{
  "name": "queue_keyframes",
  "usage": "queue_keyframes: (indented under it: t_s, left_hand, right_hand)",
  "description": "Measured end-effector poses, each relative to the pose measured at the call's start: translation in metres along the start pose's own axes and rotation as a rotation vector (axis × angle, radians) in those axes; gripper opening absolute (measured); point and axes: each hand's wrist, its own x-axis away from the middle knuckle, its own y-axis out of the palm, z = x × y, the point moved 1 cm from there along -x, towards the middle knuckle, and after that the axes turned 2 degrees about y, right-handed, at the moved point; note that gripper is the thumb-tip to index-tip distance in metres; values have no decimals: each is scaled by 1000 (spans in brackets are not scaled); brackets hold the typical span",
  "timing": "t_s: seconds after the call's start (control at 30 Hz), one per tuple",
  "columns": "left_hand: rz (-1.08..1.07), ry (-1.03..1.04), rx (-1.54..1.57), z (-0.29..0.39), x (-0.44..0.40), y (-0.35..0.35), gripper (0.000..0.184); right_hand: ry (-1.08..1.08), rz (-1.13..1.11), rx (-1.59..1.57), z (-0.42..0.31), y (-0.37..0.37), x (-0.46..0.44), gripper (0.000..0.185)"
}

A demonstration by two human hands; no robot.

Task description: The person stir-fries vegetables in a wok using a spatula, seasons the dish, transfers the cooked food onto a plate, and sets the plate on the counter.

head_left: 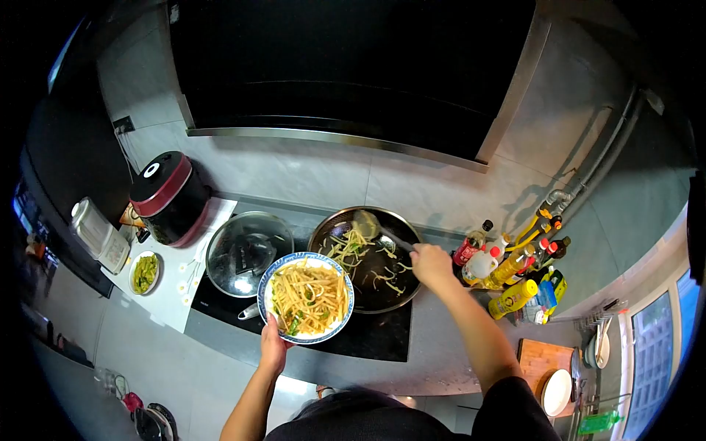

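Observation:
My left hand (273, 344) grips the lower left rim of a blue-and-white plate (262, 300), which is heaped with pale strips of food (307, 298) and some green pieces. My right hand (432, 266) is closed round the handle of a spatula (366, 223), whose head rests among strips in the upper part of a dark frying pan (381, 295). More strips lie scattered over the pan's bottom. The plate is held in front of the pan's left side and overlaps its edge in view.
Left of the pan is a glass-lidded pan (250, 253). Farther left stand a red-and-black cooker (173, 198) and a small dish of green food (145, 273). Several bottles (512, 299) crowd the right, near a cutting board (533, 362). A range hood (338, 136) hangs above.

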Motion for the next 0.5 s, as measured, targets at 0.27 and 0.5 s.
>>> queue_keyframes:
  t_s: [0.27, 0.5]
  left_hand:
    - [-19, 27, 43, 6, 14, -20, 73]
    - [36, 23, 56, 6, 17, -20, 71]
  right_hand:
    - [-304, 81, 6, -14, -29, 53, 29]
    - [-360, 88, -78, -18, 34, 52, 44]
